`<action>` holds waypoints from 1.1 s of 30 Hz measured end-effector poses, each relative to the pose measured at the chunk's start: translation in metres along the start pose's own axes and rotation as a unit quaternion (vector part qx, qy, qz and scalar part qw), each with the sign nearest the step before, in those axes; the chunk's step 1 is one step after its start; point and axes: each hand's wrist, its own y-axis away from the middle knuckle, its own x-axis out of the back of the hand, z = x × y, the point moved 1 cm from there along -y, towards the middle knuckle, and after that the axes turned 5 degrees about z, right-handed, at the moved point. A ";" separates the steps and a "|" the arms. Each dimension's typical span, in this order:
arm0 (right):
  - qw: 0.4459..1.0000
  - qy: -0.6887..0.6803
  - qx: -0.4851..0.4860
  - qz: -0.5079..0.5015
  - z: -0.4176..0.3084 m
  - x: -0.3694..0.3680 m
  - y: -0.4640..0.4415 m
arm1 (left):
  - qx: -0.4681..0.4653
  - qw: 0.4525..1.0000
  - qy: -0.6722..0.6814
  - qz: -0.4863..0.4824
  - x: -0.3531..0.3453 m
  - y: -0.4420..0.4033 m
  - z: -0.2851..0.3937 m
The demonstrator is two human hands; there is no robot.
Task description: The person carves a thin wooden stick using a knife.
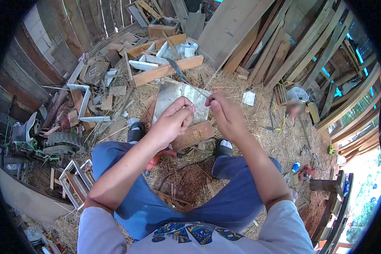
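- Head view, the only view supplied: a seated person works with both hands raised between the knees.
- Right hand (pixel 227 117): thumb and forefinger are drawn together, and they appear to have hold of the near end of a long thin strip (pixel 178 71). The exact grip is too small to confirm.
- Left hand (pixel 171 120): fingers are curled well in, with thumb and forefinger close together just beside the right fingertips. Something thin may lie in this pinch; the inspector cannot tell.
- Location of the strip: it slants away from the right fingertips, above a pale, shiny sheet (pixel 160 103), with its dark far part reaching across the edge of a wooden frame (pixel 167 71) that contains white pieces (pixel 142 64). Its material cannot be determined.
- Below the hands: a short brown board (pixel 194 135) lies at the near edge of the sheet, between the two shoes. A red tool (pixel 157 158) rests on the ground near the left knee, partly hidden by the left arm.
- Step in hand, as judged: close fingertip handling of the strip's near end, both hands brought together.
- Next move, as judged: it calls for a steady right pinch, a light, exact left touch, and fingertips kept off any edge, since sharpness cannot be assessed here.
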 end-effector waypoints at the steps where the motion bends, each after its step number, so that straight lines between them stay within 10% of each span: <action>1: 1.000 0.017 0.021 -0.005 0.005 -0.003 0.000 | 0.001 1.000 0.008 -0.008 0.001 0.000 0.000; 20: 0.989 0.089 0.117 0.001 -0.006 -0.004 -0.001 | 0.008 1.000 0.021 0.005 -0.005 0.009 0.001; 29: 0.987 0.115 -0.019 0.108 0.023 0.020 -0.017 | 0.010 0.997 0.073 -0.029 -0.011 0.017 0.009; 33: 0.982 0.121 0.140 0.041 -0.009 -0.001 0.003 | 0.037 0.992 0.123 -0.022 -0.014 0.016 0.008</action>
